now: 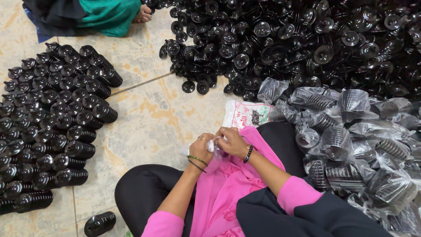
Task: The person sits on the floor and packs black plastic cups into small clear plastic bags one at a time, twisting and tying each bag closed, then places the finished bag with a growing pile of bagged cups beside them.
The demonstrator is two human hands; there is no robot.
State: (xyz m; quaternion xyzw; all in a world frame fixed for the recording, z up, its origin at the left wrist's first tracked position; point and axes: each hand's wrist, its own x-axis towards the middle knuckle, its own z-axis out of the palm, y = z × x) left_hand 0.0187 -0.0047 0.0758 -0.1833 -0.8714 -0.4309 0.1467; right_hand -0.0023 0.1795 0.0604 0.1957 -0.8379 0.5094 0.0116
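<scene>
Head view, near to far, all placed against the pink cloth (223,188) across the lap. Just above its upper edge, left hand (202,147) and right hand (231,141) close together, fingers (221,131) of both pinched on a small clear plastic bag (212,145) held between them; whether anything sits inside, too small to tell. Thin film, so judged light, limp and a little slippery, easily torn; best taken at the mouth edge between thumb and forefinger, not by the crumpled middle. Right of the cloth, a heap of bagged black stacks (351,149), shiny wrap over ribbed discs. Just beyond the cloth, a printed white sack (245,113) on the tiled floor (144,123). Left of the cloth, across bare tile, rows of stacked black discs (52,118) lying on their sides, one stray stack (100,223) nearer. Farthest beyond the cloth, a large loose pile of black discs (298,39), and at far left another person's green garment (109,15) and foot (144,15).
</scene>
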